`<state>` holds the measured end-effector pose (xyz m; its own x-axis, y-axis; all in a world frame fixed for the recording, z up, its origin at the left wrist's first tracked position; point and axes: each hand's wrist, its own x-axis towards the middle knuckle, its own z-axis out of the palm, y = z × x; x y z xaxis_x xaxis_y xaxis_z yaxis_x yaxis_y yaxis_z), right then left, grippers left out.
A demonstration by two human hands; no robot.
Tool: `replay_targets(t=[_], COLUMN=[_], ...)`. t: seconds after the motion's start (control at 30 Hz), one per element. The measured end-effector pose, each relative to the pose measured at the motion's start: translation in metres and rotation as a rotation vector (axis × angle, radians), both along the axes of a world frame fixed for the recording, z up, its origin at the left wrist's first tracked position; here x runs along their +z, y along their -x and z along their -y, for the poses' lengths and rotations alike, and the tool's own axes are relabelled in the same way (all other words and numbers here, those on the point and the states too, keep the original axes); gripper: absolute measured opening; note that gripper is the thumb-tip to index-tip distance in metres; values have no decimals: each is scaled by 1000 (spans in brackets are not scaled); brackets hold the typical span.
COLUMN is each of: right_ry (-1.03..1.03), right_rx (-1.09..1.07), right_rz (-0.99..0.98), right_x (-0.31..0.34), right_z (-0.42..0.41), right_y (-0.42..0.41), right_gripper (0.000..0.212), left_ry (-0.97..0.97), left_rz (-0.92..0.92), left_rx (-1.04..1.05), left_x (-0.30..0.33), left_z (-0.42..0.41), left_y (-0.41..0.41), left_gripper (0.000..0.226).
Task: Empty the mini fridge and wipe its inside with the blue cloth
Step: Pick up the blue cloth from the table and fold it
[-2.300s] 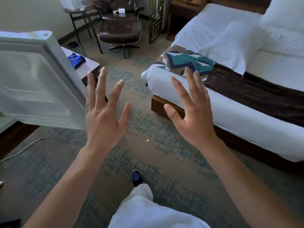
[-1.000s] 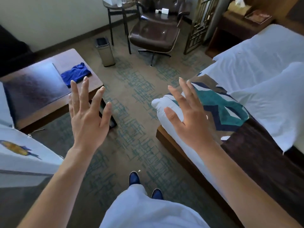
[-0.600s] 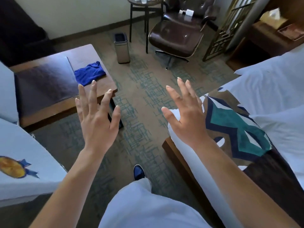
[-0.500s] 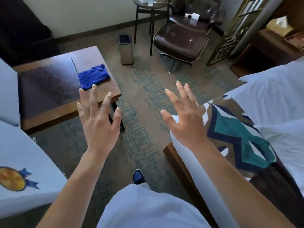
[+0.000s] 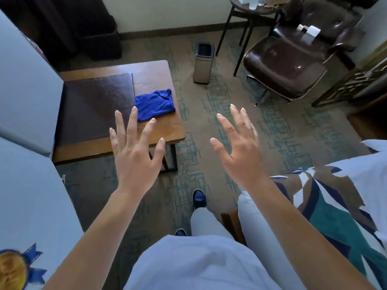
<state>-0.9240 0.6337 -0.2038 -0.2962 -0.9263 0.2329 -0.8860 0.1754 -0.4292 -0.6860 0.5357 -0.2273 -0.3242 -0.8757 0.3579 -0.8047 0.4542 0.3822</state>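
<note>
The blue cloth (image 5: 155,105) lies crumpled on the wooden low table (image 5: 165,128), beside a dark leather mat (image 5: 94,109). My left hand (image 5: 136,153) is raised in front of the table's near edge, fingers spread, holding nothing; its fingertips reach just below the cloth in the picture. My right hand (image 5: 238,149) is also raised and spread, empty, over the carpet. The white mini fridge (image 5: 25,88) stands at the left edge, its open door (image 5: 35,206) with a yellow sticker low at the left. The fridge's inside is hidden.
A small metal bin (image 5: 204,63) stands on the carpet beyond the table. A brown leather chair (image 5: 293,65) and a side table (image 5: 251,9) are at the back right. The bed (image 5: 345,206) with a patterned runner lies at the right. My legs and blue shoes are below.
The view has swung from the bed and open fridge door toward the low table; the cloth now sits nearer and more central. Both hands stay raised, spread and empty.
</note>
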Motion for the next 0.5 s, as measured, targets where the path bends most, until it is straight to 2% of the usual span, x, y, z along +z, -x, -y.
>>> replay_targets(t=[0.27,0.5], right_ry=[-57,-181], right_rx=[195,270], right_rz=[119,147], right_x=[-38,-65], right_z=[116,191], right_y=[39,44], right_gripper=[58,60], left_ry=[-13,-88], left_rz=[101,127], left_rx=[207,284], left_x=[-25,-50], left_z=[82,128], left_y=[2,5], left_gripper=[51,53])
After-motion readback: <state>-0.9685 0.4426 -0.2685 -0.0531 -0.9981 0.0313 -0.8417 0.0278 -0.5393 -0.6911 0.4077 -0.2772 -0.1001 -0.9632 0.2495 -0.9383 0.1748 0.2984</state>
